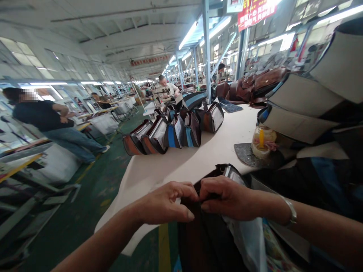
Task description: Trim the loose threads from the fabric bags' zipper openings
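— Where to look for the bag (195, 241)?
— Low in the middle, right below both hands, by the near edge of the table (159, 170). Dark, with a brown band, and pale lining (246, 236) showing on the right.
— Held how?
— By the top edge, in the right hand (232, 196): curled at the fingers, pressed close at the thumb, pinching firmly. Circled at that wrist by a bangle (293, 212).
— And in the left hand (166, 202)?
— Set with fingertips at the same edge, just beside the right hand. Parted at thumb and forefinger, with a gap between. Hard to tell from here whether gripping any of it or merely resting there.
— See more on the table?
— Look to the far side: a row of bags (153, 141), banded in brown or blue. Beyond, see a brown pile (255, 85).
— And to the right?
— Find a jar (257, 149) with a yellow handle, standing on a dark slab (241, 153). Near it, stacked high, see pale panels (303, 92).
— Spot anyone?
— See a person (42, 115) standing off to the left.
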{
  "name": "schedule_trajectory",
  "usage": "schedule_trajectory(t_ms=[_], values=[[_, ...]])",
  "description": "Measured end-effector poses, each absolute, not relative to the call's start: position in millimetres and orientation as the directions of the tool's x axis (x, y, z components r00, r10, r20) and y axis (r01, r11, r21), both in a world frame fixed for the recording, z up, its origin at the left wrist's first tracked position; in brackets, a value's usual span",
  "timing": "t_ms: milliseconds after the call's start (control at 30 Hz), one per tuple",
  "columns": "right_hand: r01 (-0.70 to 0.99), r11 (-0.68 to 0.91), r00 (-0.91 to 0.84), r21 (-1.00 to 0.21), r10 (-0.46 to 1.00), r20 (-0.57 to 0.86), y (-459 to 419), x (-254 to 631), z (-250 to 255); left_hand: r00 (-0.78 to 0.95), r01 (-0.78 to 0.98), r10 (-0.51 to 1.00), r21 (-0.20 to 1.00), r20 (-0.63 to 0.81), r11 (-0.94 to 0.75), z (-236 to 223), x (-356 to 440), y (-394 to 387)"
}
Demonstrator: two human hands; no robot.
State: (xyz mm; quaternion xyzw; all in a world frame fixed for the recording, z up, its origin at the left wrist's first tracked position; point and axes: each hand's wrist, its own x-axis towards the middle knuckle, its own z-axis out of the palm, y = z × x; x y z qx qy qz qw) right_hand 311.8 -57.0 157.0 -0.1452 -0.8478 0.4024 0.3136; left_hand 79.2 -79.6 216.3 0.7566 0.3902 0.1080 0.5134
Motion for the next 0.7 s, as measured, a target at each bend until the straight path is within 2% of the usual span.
schedule_trajectory(t_ms=[200, 333, 433, 533, 700], values=[[0.007, 0.389, -0.766, -0.921, 0.594, 0.245, -63, 318, 150, 0.616, 0.475, 0.746, 0.875, -0.254, -0.093, 203, 96, -85], [-0.067, 0.119, -0.823, -0.991, 0.555, 0.123, -57, 320, 150, 0.618, 0.447, 0.736, 0.894, -0.276, -0.040, 200, 98, -83], [-0.114, 0.008, -0.845, -0.993, 0.526, 0.101, -53, 321, 146, 0.591, 0.461, 0.752, 0.887, -0.293, -0.016, 198, 99, -83], [-0.111, 0.000, -0.842, -0.994, 0.531, 0.094, -53, 321, 146, 0.563, 0.478, 0.771, 0.878, -0.298, -0.010, 196, 101, -84], [0.003, 0.119, -0.788, -0.993, 0.612, 0.071, -60, 319, 153, 0.553, 0.491, 0.782, 0.871, -0.287, -0.027, 195, 104, -84]])
